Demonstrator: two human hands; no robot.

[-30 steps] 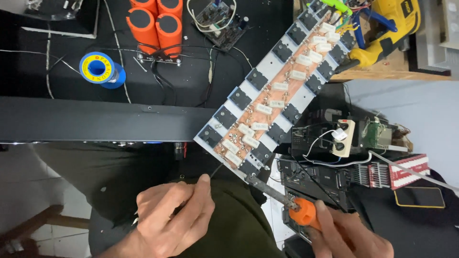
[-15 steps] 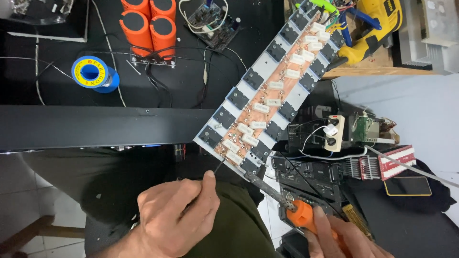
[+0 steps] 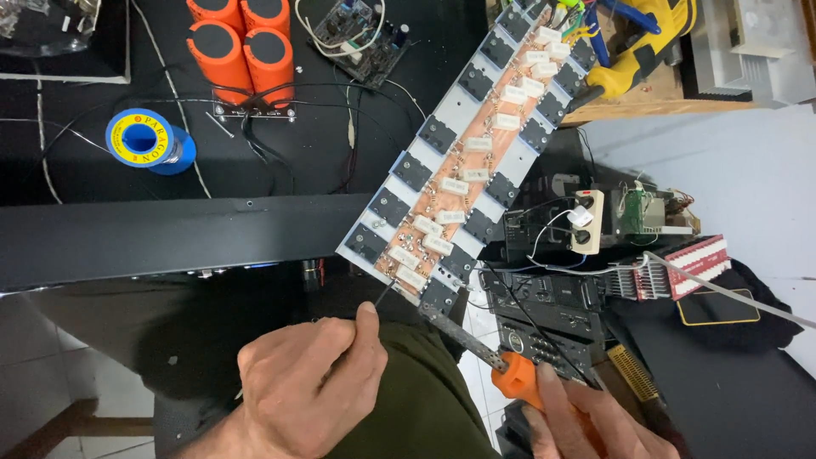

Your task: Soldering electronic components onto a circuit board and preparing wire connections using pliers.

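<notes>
Two hands are down at the 6 o'clock end of the shot, both busy at the bottom corner of a long circuit board (image 3: 463,166) that runs diagonally from about 7 o'clock up to 1 o'clock (white block resistors down a copper strip, black square parts along both edges). Left hand (image 3: 310,387) is pinched around a thin strand of solder wire (image 3: 384,293) whose tip meets the board's lower end. Right hand (image 3: 595,421) is wrapped tight on the orange grip of a soldering iron (image 3: 476,348), metal shaft angled toward 10 o'clock into that same corner. Blue solder spool (image 3: 140,140) sits at 10 o'clock, orange capacitors (image 3: 242,42) around 11.
</notes>
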